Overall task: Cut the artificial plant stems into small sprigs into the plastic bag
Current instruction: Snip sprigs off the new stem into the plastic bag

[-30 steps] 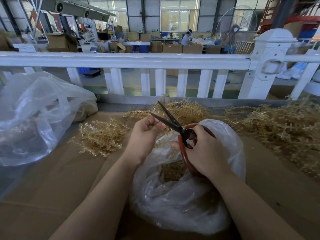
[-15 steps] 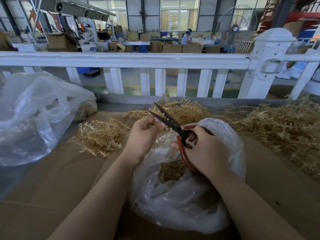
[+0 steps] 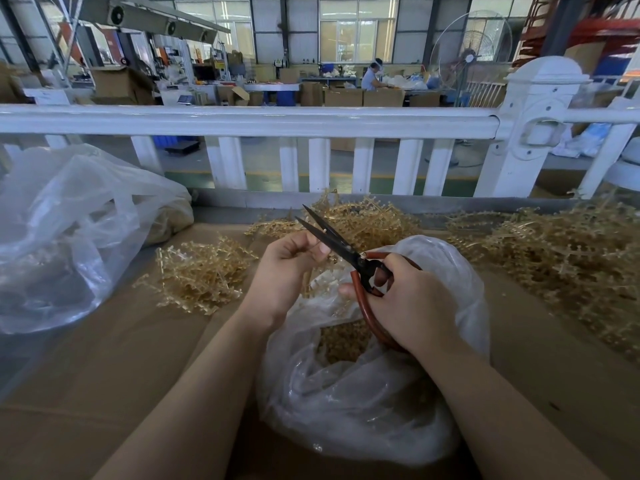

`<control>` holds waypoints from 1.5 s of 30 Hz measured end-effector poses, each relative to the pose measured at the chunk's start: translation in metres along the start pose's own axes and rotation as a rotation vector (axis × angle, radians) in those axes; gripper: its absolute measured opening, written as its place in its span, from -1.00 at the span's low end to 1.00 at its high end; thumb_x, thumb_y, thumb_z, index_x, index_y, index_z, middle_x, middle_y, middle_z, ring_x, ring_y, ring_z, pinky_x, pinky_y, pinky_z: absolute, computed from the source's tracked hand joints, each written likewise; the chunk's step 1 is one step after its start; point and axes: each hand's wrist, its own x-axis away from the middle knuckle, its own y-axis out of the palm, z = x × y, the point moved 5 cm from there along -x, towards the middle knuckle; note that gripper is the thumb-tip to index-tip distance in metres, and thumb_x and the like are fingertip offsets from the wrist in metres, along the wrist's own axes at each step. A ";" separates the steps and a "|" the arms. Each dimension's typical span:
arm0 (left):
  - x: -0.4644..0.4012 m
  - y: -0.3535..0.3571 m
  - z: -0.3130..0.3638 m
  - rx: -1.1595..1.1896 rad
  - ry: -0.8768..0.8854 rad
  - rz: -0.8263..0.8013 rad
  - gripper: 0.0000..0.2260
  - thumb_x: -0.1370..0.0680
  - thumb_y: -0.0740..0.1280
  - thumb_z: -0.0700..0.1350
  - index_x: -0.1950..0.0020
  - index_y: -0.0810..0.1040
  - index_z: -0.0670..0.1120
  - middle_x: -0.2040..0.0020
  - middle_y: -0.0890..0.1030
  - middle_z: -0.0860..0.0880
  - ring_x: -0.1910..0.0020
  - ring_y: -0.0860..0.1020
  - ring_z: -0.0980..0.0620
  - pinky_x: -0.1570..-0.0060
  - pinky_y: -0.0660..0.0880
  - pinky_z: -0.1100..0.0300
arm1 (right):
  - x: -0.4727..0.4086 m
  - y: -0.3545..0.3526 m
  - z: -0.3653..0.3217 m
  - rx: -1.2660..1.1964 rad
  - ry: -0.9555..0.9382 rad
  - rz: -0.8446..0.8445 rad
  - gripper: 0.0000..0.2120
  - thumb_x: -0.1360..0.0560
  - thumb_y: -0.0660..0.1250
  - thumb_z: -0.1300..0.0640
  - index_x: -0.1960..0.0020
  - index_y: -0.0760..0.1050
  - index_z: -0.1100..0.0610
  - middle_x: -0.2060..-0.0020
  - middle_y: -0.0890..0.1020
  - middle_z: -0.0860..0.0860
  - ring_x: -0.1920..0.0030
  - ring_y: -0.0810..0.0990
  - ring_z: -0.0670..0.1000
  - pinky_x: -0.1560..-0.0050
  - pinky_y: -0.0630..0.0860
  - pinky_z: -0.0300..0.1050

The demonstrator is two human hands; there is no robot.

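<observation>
My right hand (image 3: pixel 408 303) grips the red handles of black-bladed scissors (image 3: pixel 332 237), whose blades are slightly apart and point up-left. My left hand (image 3: pixel 289 268) pinches a thin golden stem piece (image 3: pixel 317 244) right at the blades, above the mouth of a clear plastic bag (image 3: pixel 363 393). Cut golden sprigs (image 3: pixel 341 341) lie inside the bag. The stem in my fingers is mostly hidden by them.
Golden plant stems lie in piles at left (image 3: pixel 201 275), behind the bag (image 3: pixel 367 220) and at right (image 3: pixel 568 258) on the cardboard-covered table (image 3: pixel 104 375). A second, larger clear bag (image 3: pixel 69 237) sits at far left. A white railing (image 3: pixel 277 121) borders the table's far edge.
The scissors and both hands have barely shifted. The blades have closed a little on the stem held by my left hand.
</observation>
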 end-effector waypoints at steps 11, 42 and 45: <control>0.002 -0.002 -0.003 -0.229 -0.034 0.007 -0.95 -0.54 0.42 -0.21 0.07 0.67 -0.16 0.05 0.64 -0.24 0.09 0.55 -0.02 -0.15 0.49 -0.11 | 0.001 -0.001 0.000 0.036 -0.026 0.029 -0.56 -0.34 0.33 -0.48 0.10 0.37 -0.15 0.38 0.40 -0.28 0.37 0.43 -0.22 0.39 0.21 -0.40; -0.002 -0.015 -0.006 -0.031 0.013 0.057 -0.87 -0.60 0.36 -0.18 0.05 0.67 -0.20 0.10 0.70 -0.19 0.16 0.60 0.02 0.08 0.55 0.25 | 0.000 -0.005 -0.002 0.116 -0.047 0.054 -0.52 -0.37 0.34 -0.46 0.27 0.25 -0.11 0.46 0.43 -0.17 0.42 0.46 -0.16 0.43 0.37 -0.30; -0.002 -0.014 -0.006 -0.048 0.021 0.069 -0.85 -0.60 0.35 -0.18 0.03 0.65 -0.25 0.08 0.69 -0.22 0.16 0.59 -0.03 0.10 0.55 0.24 | 0.000 -0.005 -0.003 0.113 -0.050 0.060 -0.53 -0.37 0.32 -0.47 0.26 0.28 -0.10 0.46 0.43 -0.16 0.43 0.45 -0.15 0.43 0.40 -0.27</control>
